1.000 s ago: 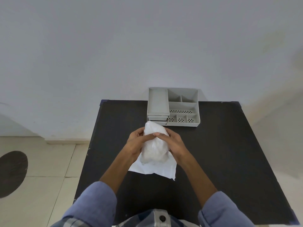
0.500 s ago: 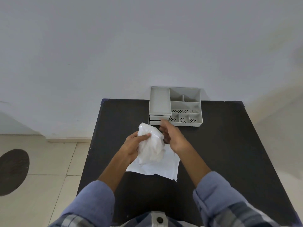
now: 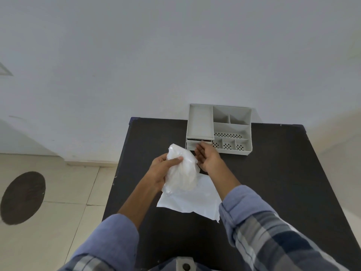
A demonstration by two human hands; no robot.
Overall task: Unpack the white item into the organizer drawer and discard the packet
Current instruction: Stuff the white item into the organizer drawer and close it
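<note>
My left hand point(image 3: 162, 169) grips a crumpled translucent white bag with a white item point(image 3: 181, 173) inside, held above the black table point(image 3: 273, 182). Under it on the table lies a flat white packet point(image 3: 197, 202). My right hand point(image 3: 207, 157) reaches forward with its fingers at the front of the grey organizer's drawer point(image 3: 197, 143); the drawer looks shut or barely out. The grey organizer point(image 3: 218, 128) stands at the table's far edge against the wall, with a long tray on the left and several small compartments on the right.
A pale wall runs behind the table. Tiled floor lies to the left, with a dark round patch point(image 3: 22, 198) on it. The table's left edge is close to my left forearm.
My right hand let go of the bag and moved forward to the organizer's drawer front. The left hand now holds the bag alone, shifted slightly left.
</note>
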